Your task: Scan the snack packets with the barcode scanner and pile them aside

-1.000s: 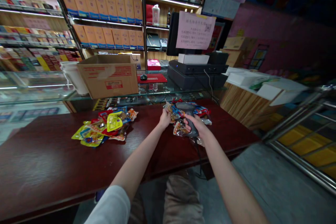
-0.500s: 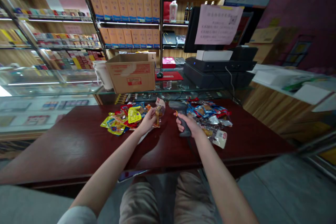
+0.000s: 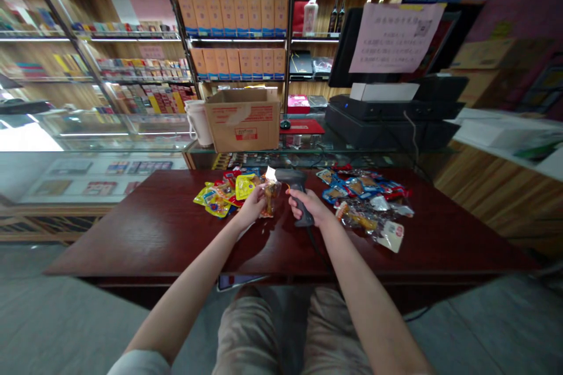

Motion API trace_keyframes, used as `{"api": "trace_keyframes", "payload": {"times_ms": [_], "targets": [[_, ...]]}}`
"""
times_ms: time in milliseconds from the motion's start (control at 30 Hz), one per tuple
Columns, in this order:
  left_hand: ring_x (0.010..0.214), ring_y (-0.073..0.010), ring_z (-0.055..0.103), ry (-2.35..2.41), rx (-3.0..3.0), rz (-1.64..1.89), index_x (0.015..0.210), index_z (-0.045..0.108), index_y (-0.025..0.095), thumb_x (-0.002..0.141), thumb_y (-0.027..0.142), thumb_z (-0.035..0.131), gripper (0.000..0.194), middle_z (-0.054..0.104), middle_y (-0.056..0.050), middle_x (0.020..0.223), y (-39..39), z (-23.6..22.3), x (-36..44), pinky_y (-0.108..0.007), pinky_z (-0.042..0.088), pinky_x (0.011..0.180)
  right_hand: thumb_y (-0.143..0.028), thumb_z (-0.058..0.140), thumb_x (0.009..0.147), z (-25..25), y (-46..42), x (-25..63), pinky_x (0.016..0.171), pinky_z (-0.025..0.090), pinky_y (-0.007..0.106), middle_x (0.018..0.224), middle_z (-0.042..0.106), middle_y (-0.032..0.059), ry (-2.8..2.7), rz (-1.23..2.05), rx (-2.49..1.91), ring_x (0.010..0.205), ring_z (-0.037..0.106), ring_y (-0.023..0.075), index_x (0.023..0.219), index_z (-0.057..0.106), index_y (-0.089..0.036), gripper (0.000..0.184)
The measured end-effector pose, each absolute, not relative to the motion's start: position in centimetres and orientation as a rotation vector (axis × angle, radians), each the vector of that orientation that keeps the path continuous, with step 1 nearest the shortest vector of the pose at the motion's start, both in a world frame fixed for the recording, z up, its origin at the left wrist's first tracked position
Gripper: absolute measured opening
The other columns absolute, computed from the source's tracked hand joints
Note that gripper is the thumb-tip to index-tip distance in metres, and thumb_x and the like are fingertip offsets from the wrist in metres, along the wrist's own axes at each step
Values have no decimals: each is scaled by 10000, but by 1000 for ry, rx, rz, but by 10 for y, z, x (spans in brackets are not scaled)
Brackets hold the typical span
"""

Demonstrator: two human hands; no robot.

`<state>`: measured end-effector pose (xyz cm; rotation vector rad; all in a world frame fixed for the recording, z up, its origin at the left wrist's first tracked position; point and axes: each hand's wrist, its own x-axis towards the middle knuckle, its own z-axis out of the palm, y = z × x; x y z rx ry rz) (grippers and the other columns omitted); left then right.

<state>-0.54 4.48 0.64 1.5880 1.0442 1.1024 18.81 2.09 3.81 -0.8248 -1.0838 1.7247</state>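
Pinched in my left hand is a clear snack packet with brown food inside and a pale label at its top, lit bright white. My right hand is wrapped round the grip of a dark grey barcode scanner. The scanner's head points left, close to the packet's label. Beside my left hand lies a pile of yellow, red and blue snack packets. To the right of the scanner is a second pile of blue and clear snack packets, with a white-labelled packet at its near edge.
Behind the dark red table runs a glass counter with an open cardboard box, a white cup and a black register with a monitor. The scanner's cable hangs toward the table's front edge. Stocked shelves stand behind.
My view has turned a little left, so the scene sits further right. The scanner's head is now nearer the held packet, and the packet's label is brightly lit.
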Motion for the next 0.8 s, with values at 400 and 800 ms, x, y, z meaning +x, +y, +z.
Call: {"api": "trace_keyframes", "payload": {"times_ms": [400, 800], "targets": [[1082, -340, 612, 2221, 1915, 927, 1291, 516, 84, 887, 258, 391, 457, 673, -198, 1079, 53, 48, -26, -440, 452, 925, -438, 743, 687, 46, 14, 236, 352, 322, 191, 528, 497, -105, -1021, 1587, -851, 335, 382, 53, 978, 517, -210, 433], [1181, -352, 481, 1933, 2576, 651, 1209, 583, 147, 918, 268, 400, 365, 565, -185, 1250, 64, 52, 93, -476, 363, 974, -427, 791, 667, 53, -6, 325, 350, 309, 188, 532, 497, -91, -873, 1413, -953, 351, 384, 45, 788, 462, -218, 408]]}}
